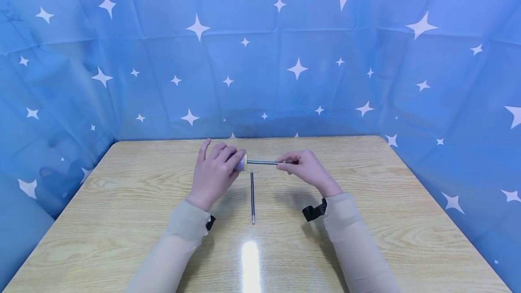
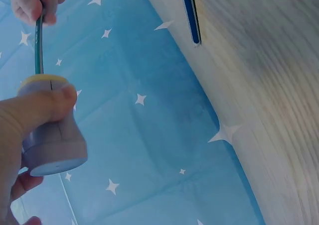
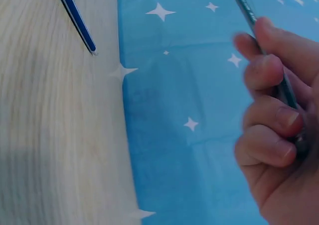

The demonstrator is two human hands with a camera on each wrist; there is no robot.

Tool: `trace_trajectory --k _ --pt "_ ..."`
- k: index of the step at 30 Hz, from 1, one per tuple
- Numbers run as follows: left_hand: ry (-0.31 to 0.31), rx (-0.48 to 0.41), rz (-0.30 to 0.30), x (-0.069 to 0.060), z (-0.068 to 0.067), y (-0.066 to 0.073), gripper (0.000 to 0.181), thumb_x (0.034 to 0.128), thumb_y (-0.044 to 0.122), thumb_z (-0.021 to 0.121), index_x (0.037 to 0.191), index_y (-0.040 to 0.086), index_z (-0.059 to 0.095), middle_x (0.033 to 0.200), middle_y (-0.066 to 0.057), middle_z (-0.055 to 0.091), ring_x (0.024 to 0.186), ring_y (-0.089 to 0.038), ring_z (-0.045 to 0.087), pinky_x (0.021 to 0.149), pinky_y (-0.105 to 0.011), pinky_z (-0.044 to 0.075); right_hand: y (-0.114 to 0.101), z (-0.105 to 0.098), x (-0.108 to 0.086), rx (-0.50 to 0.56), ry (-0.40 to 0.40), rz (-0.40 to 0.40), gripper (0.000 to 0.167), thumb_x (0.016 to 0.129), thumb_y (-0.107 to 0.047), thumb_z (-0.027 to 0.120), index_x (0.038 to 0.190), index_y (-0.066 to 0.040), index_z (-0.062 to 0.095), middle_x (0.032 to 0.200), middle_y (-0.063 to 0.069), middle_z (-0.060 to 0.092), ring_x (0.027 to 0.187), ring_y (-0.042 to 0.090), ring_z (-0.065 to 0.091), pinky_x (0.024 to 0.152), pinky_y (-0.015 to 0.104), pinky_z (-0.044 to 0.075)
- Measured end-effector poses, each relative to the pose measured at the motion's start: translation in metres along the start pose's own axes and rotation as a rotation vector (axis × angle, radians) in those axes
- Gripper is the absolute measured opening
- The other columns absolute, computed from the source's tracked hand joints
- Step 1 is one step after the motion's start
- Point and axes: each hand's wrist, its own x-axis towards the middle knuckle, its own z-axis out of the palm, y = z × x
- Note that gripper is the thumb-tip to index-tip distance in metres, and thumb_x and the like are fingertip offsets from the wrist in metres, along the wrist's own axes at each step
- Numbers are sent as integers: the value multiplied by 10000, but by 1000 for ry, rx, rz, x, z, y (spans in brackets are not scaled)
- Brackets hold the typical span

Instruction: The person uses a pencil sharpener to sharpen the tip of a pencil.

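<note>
Left grip point(image 1: 215, 171) holds lavender sharpener point(image 2: 56, 135); right grip point(image 1: 306, 166) pinches green pencil point(image 1: 262, 162), end inserted. Sharpening apparently underway; blue pencil point(image 1: 253, 198), on tabletop point(image 1: 122, 202) between grips, untouched, looks blunt.

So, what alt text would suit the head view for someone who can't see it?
A person's left grip holds a small lilac, yellow-rimmed object while the right grip pinches a thin dark pencil reaching that rim. A second pencil lies nearer the viewer on a wooden table, backed by blue, star-patterned cloth.
</note>
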Motion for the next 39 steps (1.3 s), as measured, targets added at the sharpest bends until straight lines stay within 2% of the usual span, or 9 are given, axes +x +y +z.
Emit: trace_trajectory --k 6,11,16,20,25,30,32,36,39 --pt "-52 -66 -61 -1 -2 -7 481 695 242 864 1138 151 700 1046 -24 659 1064 -257 539 1079 -557 258 -4 -3 -3 -40 209 -166 166 877 -157 727 1031 -105 761 985 21 707 565 142 511 530 265 428" --pt "-61 -63 -69 -2 -5 -12 477 690 228 868 1129 145 702 1044 -29 656 1068 -264 539 1100 -549 229 -5 0 -1 -162 220 -337 128 894 -119 701 1007 -98 757 844 -2 668 530 126 420 496 261 364" --pt "-24 -42 -22 -1 -6 -14 419 717 179 841 1113 142 710 1020 -30 664 1045 -263 562 1114 -548 215 -3 3 -1 -211 220 -420 116 892 -86 692 985 -52 752 841 -6 676 568 90 469 521 254 412" --pt "27 -14 19 1 -6 -14 366 752 136 801 1106 153 708 1012 -28 670 1031 -256 577 1115 -545 220 -2 3 -2 -168 198 -348 126 902 -107 686 992 -52 757 937 30 713 669 120 587 574 268 484" --pt "78 52 30 3 -8 -11 327 800 123 759 1118 175 702 1032 -17 664 1038 -242 573 1126 -518 220 4 2 -1 -43 80 -112 207 952 -228 633 1024 -76 754 1005 64 713 775 299 598 659 331 466" --pt "58 34 15 5 -11 -11 357 782 132 782 1127 184 706 1043 -18 664 1045 -243 571 1116 -534 224 10 2 2 39 -2 -11 273 998 -277 554 1048 -73 729 662 32 559 563 196 454 569 296 400" --pt "30 10 4 4 -11 -13 380 759 160 809 1125 181 709 1035 -17 666 1047 -247 570 1110 -548 222 12 2 2 42 29 -15 278 984 -294 578 1053 -67 723 612 29 491 519 162 375 515 286 352" --pt "-43 -35 -31 3 -12 -15 462 709 236 859 1140 180 703 1040 -17 661 1072 -258 544 1107 -560 205 12 0 0 28 185 -42 266 922 -299 673 1089 -98 728 750 29 650 646 173 555 535 292 395" --pt "-88 -64 -53 2 -13 -16 501 695 284 874 1154 180 702 1052 -20 663 1088 -259 530 1106 -558 205 9 -3 -4 63 257 -82 246 913 -247 691 1115 -112 725 692 66 636 607 188 551 513 291 387"
